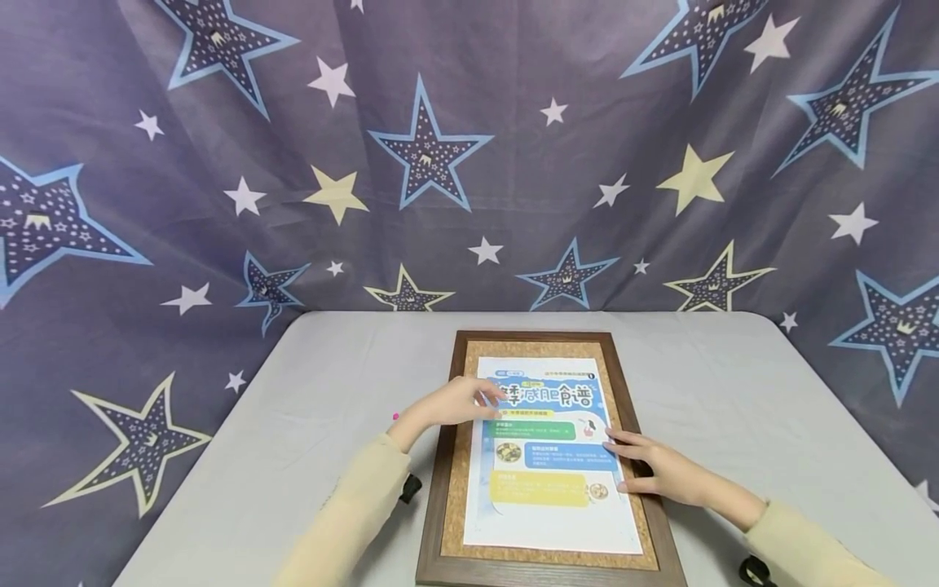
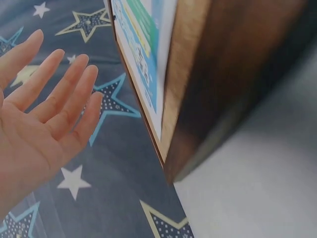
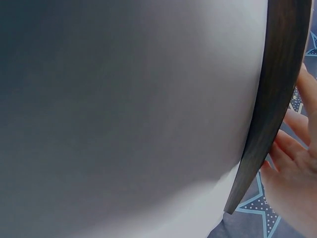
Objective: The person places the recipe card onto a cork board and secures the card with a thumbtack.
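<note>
A printed paper sheet point(image 1: 550, 526) with colored text boxes lies on a wood-framed cork board point(image 1: 531, 348). My left hand point(image 1: 464, 400) hovers over the sheet's upper left side. In the left wrist view that hand point(image 2: 42, 119) has its fingers extended and apart, with nothing in the palm. At the board's right side, my right hand point(image 1: 663, 471) reaches over the frame, its fingertips at the sheet's right edge. The right wrist view shows this hand point(image 3: 292, 158) beyond the dark frame edge point(image 3: 277, 89), which hides some fingertips. A small dark round spot point(image 1: 590, 376) marks the sheet's upper right corner.
The board rests on a table with a pale grey cover point(image 1: 352, 359). Behind it hangs a dark curtain point(image 1: 506, 163) patterned with stars. A black strap end point(image 1: 411, 488) shows by the left forearm and another black strap point(image 1: 756, 571) below the right forearm.
</note>
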`<state>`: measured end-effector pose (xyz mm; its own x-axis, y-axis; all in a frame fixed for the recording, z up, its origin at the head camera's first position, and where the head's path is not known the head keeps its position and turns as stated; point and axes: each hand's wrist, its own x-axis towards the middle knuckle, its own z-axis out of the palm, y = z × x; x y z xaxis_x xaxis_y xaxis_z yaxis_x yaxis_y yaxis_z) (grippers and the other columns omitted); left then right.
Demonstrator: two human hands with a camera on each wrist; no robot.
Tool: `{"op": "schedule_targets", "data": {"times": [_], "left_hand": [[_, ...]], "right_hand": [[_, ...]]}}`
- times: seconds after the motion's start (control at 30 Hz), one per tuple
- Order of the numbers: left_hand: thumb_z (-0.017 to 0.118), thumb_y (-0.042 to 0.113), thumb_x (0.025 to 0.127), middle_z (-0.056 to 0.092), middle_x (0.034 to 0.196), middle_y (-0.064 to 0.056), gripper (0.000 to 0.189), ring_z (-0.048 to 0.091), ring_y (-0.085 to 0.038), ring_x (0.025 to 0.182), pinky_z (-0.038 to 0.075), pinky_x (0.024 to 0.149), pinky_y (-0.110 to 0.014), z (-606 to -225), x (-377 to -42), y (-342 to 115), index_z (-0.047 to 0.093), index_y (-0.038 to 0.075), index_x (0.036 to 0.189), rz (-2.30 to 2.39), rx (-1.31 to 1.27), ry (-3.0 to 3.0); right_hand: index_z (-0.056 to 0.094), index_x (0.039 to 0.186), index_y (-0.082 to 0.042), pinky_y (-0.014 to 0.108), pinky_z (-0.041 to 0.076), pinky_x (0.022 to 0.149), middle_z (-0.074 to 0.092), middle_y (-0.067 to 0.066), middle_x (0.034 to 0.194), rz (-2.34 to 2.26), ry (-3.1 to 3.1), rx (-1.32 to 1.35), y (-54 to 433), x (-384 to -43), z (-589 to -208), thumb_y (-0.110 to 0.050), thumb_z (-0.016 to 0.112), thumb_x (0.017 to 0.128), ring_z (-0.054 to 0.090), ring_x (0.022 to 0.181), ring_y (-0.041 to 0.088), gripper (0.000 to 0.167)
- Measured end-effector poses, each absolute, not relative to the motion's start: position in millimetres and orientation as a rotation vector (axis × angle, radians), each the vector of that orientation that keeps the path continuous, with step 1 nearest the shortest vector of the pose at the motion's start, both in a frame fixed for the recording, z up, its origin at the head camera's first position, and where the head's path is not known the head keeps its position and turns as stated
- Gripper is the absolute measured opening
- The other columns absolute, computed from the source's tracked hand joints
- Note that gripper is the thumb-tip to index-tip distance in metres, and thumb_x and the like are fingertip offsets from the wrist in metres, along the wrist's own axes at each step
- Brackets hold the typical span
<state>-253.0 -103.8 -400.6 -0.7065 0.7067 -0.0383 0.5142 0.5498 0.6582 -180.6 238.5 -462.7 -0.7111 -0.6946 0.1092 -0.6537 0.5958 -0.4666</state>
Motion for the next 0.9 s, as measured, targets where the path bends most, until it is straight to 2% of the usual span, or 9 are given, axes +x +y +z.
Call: {"op": "schedule_targets", "data": {"times": [0.57, 0.9], "left_hand": [[0.063, 0.015, 0.081, 0.062, 0.092, -0.011, 0.026, 0.057, -0.016, 0.08, 0.046, 0.072, -0.026, -411, -225, -157, 0.061, -0.002, 0.101, 0.995, 0.914, 2.518], [0.063, 0.014, 0.08, 0.062, 0.095, -0.01, 0.025, 0.057, -0.018, 0.082, 0.047, 0.072, -0.025, -418, -215, -179, 0.062, 0.0, 0.101, 0.918, 0.918, 2.552]], "right_hand": [[0.047, 0.123, 0.006, 0.05, 0.038, 0.086, 0.036, 0.024, 0.133, -0.755, 2.719, -1.105, 238, -180, -464, -0.041, 0.057, 0.082, 0.036, 0.117, 0.042, 0.063], [0.047, 0.123, 0.006, 0.05, 0.039, 0.085, 0.037, 0.024, 0.132, -0.748, 2.729, -1.118, 238, -180, -464, -0.04, 0.058, 0.081, 0.037, 0.116, 0.042, 0.063]]}}
